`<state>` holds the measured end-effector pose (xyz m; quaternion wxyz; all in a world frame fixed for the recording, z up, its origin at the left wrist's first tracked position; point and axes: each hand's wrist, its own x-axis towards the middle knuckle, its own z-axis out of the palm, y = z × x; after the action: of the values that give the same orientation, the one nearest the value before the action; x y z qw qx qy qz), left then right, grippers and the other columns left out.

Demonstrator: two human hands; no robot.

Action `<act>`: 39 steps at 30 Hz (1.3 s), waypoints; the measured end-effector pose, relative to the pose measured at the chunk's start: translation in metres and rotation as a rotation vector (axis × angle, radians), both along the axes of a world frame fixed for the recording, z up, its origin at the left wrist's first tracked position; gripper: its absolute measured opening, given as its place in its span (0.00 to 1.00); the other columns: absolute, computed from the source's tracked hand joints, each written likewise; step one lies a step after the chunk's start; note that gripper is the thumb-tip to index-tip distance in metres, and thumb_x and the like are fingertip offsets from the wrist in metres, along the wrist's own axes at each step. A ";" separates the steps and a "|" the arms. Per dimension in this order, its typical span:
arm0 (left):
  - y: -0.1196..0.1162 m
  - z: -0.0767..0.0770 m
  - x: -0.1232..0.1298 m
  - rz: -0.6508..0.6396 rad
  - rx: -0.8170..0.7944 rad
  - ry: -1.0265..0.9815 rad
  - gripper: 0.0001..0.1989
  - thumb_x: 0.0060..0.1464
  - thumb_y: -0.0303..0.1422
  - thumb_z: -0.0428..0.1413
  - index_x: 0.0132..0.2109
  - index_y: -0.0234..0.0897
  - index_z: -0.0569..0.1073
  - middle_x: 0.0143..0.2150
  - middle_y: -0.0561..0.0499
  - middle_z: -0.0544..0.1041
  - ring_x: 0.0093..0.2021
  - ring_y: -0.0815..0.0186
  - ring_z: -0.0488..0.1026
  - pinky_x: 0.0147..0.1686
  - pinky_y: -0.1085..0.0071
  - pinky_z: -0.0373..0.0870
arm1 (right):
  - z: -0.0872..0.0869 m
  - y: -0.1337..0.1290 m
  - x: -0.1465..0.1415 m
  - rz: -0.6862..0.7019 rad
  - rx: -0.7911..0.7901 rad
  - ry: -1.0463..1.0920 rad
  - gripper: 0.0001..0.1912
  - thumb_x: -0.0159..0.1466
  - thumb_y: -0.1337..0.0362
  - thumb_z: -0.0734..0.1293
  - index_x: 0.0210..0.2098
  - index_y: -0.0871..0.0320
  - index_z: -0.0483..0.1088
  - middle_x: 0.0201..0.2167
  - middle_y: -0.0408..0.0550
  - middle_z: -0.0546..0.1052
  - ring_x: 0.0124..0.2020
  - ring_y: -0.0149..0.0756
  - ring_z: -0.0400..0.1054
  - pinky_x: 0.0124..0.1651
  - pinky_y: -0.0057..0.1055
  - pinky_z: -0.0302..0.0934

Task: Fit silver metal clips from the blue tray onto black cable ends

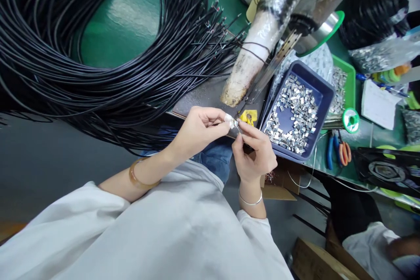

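My left hand (206, 129) is closed in a pinch, thumb against index finger, on a small silvery metal connector piece (233, 123). White wrapping covers the tip of that index finger. Close against it, my right hand (254, 151) is also pinched, its fingertips at the same small piece; a thin sliver shows between them, too small to name. Just beyond the fingertips is a yellow tag-like piece (248, 117). To the right of my hands, a dark blue tray (323, 83) holds many small metal connector shells (297, 111).
A big bundle of black cables (131, 78) with stripped ends lies at left. A tape-wrapped pipe (251, 54) angles down above my hands. A green tray (351, 72), solder spool (351, 120), pliers (330, 151) and a fan (387, 170) are right; another person sits lower right.
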<state>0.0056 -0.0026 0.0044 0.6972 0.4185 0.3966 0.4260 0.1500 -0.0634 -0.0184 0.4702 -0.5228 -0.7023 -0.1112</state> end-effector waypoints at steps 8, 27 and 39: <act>0.005 0.008 0.007 0.069 0.015 0.011 0.02 0.40 0.26 0.61 0.24 0.32 0.76 0.18 0.58 0.68 0.20 0.77 0.60 0.21 0.80 0.58 | 0.001 0.007 -0.003 -0.039 -0.018 0.038 0.09 0.63 0.74 0.71 0.39 0.55 0.70 0.43 0.47 0.84 0.42 0.32 0.81 0.44 0.28 0.77; 0.006 0.005 0.003 0.024 0.031 0.123 0.03 0.42 0.29 0.61 0.26 0.33 0.76 0.20 0.56 0.68 0.23 0.74 0.62 0.24 0.76 0.59 | 0.004 0.004 -0.003 -0.030 -0.051 0.049 0.10 0.62 0.74 0.72 0.38 0.56 0.70 0.44 0.48 0.84 0.42 0.32 0.81 0.43 0.27 0.78; 0.005 0.008 0.004 0.011 -0.022 0.044 0.04 0.45 0.30 0.62 0.26 0.34 0.77 0.20 0.57 0.66 0.23 0.74 0.61 0.24 0.76 0.58 | 0.017 0.006 -0.005 -0.032 -0.134 0.083 0.12 0.62 0.76 0.71 0.41 0.54 0.73 0.46 0.46 0.83 0.44 0.34 0.81 0.46 0.31 0.80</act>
<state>0.0092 0.0028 0.0121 0.6903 0.4180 0.4189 0.4164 0.1451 -0.0579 -0.0013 0.4609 -0.5684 -0.6797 -0.0496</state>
